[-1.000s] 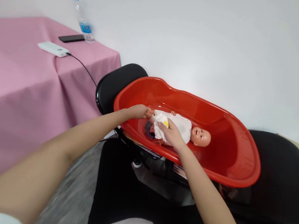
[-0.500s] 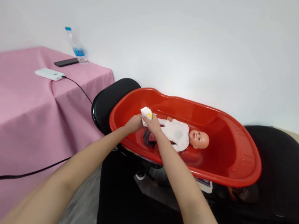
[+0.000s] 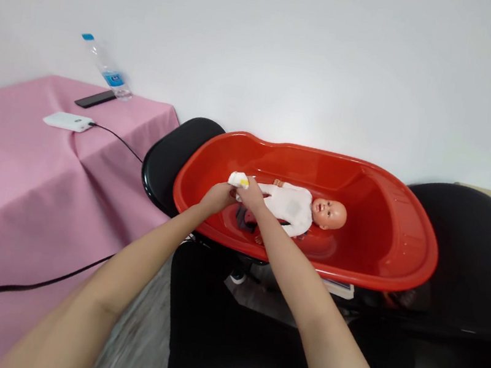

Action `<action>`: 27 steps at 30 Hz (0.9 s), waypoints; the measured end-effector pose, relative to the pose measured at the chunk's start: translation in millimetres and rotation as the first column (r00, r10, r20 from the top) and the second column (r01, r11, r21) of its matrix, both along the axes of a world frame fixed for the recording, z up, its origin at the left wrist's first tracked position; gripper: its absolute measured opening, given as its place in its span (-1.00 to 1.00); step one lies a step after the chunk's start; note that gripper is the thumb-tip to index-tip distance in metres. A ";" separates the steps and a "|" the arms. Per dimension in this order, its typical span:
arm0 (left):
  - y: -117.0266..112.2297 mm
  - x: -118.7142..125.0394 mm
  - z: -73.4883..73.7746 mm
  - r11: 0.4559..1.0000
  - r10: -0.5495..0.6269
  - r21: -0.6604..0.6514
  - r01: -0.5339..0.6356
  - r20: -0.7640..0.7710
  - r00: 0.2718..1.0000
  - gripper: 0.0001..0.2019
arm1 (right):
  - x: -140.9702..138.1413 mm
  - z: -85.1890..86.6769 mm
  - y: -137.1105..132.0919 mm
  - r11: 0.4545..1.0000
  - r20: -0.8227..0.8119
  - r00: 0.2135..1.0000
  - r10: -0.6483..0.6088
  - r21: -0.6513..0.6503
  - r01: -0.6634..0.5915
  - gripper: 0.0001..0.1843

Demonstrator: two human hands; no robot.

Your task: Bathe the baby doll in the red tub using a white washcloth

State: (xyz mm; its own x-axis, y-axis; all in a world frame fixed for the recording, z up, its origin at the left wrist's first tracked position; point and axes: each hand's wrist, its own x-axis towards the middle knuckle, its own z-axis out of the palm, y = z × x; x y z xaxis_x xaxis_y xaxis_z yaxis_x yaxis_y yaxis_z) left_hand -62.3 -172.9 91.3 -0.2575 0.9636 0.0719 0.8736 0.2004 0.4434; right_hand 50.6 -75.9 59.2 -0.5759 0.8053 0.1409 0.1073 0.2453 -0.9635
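Note:
A baby doll (image 3: 289, 206) in a white bodysuit lies on its back in a red baby bathtub (image 3: 390, 213), its head to the right and its legs toward my hands. At the doll's foot end, a small white sock (image 3: 238, 179) with a yellow patch is pinched between my two hands. My left hand (image 3: 219, 198) is closed on its near left side. My right hand (image 3: 251, 193) grips it from the right, close to the doll's legs. My fingers partly hide the sock, so I cannot tell whether the foot is in it.
The tub rests across black chairs (image 3: 462, 256). To the left stands a pink-covered table (image 3: 5, 171) with a leaning water bottle (image 3: 115, 79), a dark flat bar (image 3: 95, 99) and a white device (image 3: 69, 122). A black cable (image 3: 117, 137) runs from that device.
The sock looks flatter and more stretched out between my fingers than before. My hands stay at the doll's feet. The camera view has shifted slightly.

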 end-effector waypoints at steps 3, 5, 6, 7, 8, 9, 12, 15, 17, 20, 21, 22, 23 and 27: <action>-1.4 -0.9 -2.1 1.000 0.015 0.001 -0.015 0.014 1.000 -0.85 | 4.2 7.5 1.5 0.994 -0.025 0.997 -0.079 -0.077 0.077 -0.73; -1.7 -2.1 -3.4 0.999 0.033 0.010 -0.033 0.029 0.999 -0.80 | 6.2 11.4 3.1 0.988 -0.056 0.993 -0.102 -0.121 0.094 -0.73; -1.7 -2.8 -4.1 0.999 0.037 0.013 -0.038 0.034 0.999 -0.79 | 6.6 12.2 3.4 0.988 -0.059 0.994 -0.087 -0.137 0.078 -0.73; -1.6 -3.4 -4.7 0.999 0.040 0.018 -0.040 0.039 0.998 -0.80 | 6.8 12.2 3.1 0.987 -0.056 0.997 -0.059 -0.151 0.050 -0.71; -1.6 -3.9 -5.3 0.999 0.042 0.025 -0.043 0.042 0.998 -0.83 | 6.7 11.5 2.3 0.987 -0.047 0.999 -0.026 -0.162 0.018 -0.68; -1.8 -4.2 -5.9 0.998 0.045 0.032 -0.046 0.045 0.998 -0.86 | 6.5 10.3 1.1 0.987 -0.036 0.999 0.004 -0.162 -0.010 -0.66; -3.2 -3.9 -7.5 0.998 0.035 0.041 -0.037 0.055 0.998 -0.89 | 6.6 6.8 -4.0 0.995 0.000 0.999 0.042 -0.093 -0.042 -0.69; -4.4 -3.4 -8.9 0.999 0.029 0.035 -0.030 0.053 0.998 -0.85 | 7.9 7.6 -9.4 0.998 -0.017 0.998 0.057 0.004 -0.057 -0.73; -4.1 -4.2 -10.4 0.998 0.040 0.040 -0.042 0.058 0.997 -0.83 | 8.2 10.0 -12.9 0.997 -0.041 0.998 0.046 0.070 -0.043 -0.75; -1.7 -7.3 -13.9 0.997 0.071 0.011 -0.071 0.042 0.997 -0.84 | 6.8 12.6 -16.2 0.990 -0.035 0.999 0.034 0.139 -0.029 -0.79; -0.7 -8.4 -15.2 0.997 0.081 -0.007 -0.081 0.027 0.996 -0.85 | 6.1 12.7 -16.6 0.990 -0.022 0.999 0.038 0.139 -0.034 -0.80; 0.1 -9.3 -16.3 0.996 0.087 -0.021 -0.086 0.013 0.996 -0.86 | 5.4 12.4 -16.5 0.992 -0.011 0.999 0.039 0.124 -0.038 -0.81; 0.7 -10.0 -17.3 0.996 0.084 -0.027 -0.084 0.005 0.996 -0.86 | 4.7 11.8 -16.0 0.994 -0.005 0.999 0.039 0.103 -0.038 -0.81; 0.1 -10.4 -17.6 0.999 0.044 0.015 -0.044 0.055 0.998 -0.84 | 2.7 8.4 -12.6 1.000 -0.057 0.998 0.017 0.026 -0.016 -0.73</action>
